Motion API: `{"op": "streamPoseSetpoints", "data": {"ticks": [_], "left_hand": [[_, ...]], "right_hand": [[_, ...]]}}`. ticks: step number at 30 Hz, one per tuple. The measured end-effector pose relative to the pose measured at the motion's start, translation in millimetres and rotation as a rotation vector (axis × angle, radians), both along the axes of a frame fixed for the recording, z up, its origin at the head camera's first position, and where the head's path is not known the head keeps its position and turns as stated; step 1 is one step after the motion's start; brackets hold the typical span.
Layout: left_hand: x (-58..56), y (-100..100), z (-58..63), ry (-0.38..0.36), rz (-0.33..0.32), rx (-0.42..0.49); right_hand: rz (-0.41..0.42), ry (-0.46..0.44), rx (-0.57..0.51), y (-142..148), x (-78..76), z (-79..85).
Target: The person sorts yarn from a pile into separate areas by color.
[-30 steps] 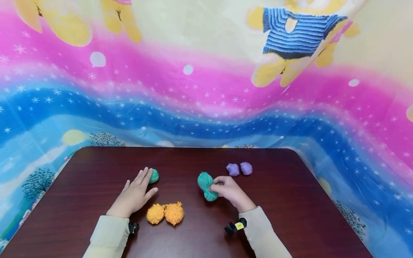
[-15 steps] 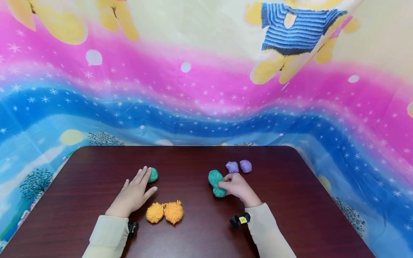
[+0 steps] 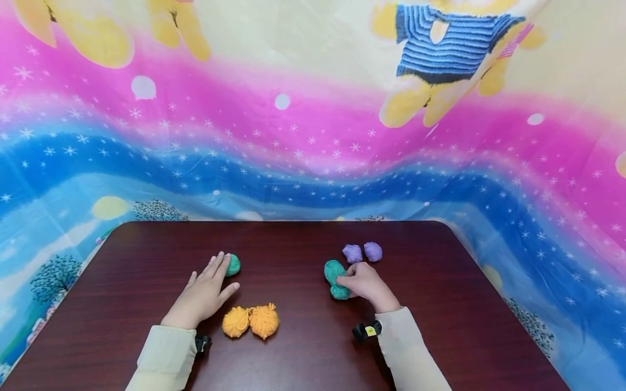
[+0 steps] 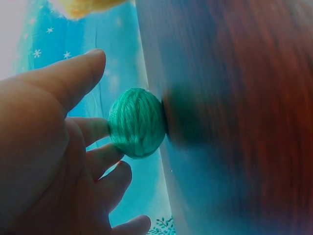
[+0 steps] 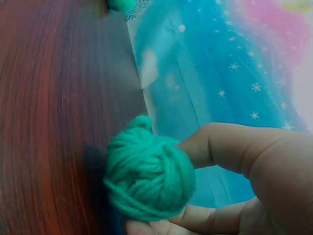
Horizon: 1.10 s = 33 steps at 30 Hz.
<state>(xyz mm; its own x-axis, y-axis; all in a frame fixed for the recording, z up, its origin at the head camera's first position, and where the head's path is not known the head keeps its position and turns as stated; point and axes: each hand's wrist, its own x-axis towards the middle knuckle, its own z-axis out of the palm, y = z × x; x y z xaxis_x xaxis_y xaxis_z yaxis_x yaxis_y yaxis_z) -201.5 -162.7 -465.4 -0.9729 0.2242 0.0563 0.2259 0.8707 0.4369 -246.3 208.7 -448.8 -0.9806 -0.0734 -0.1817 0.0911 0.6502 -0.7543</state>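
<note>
In the head view, my left hand (image 3: 205,296) lies with fingers extended against a small green yarn ball (image 3: 233,265) on the table. The left wrist view shows that ball (image 4: 138,123) touching the fingertips, with the thumb held apart from it. My right hand (image 3: 367,285) pinches green yarn (image 3: 335,271) made of two rounded lobes, one above the other. Whether the lobes are joined or separate, I cannot tell. In the right wrist view, thumb and fingers grip the nearer lobe (image 5: 149,176) from either side, close to the tabletop.
Two purple yarn balls (image 3: 373,251) sit just beyond my right hand. Two orange yarn balls (image 3: 264,321) touch each other nearer the front, right of my left wrist. All rest on a dark wooden table (image 3: 283,244), with a printed cloth (image 3: 293,136) hanging behind.
My right hand has carried the two-lobed green yarn to the right, closer to the purple balls, slowing lately. The left hand stays in place on its green ball.
</note>
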Motion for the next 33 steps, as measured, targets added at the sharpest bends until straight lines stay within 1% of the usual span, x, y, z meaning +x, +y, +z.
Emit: {"op": "streamPoseSetpoints", "data": {"ticks": [5, 15, 24, 33], "left_hand": [[0.2, 1, 0.9, -0.004, -0.001, 0.005], [-0.5, 1, 0.5, -0.008, 0.003, -0.004], [0.2, 0, 0.9, -0.012, 0.004, -0.012], [-0.4, 0, 1.4, 0.012, -0.013, -0.019]], "right_hand": [[0.004, 0.006, 0.041, 2, -0.9, -1.1], [0.002, 0.004, 0.031, 2, -1.0, -1.3], [0.01, 0.015, 0.075, 1, 1.4, 2.8], [0.016, 0.05, 0.107, 2, 1.2, 11.0]]}}
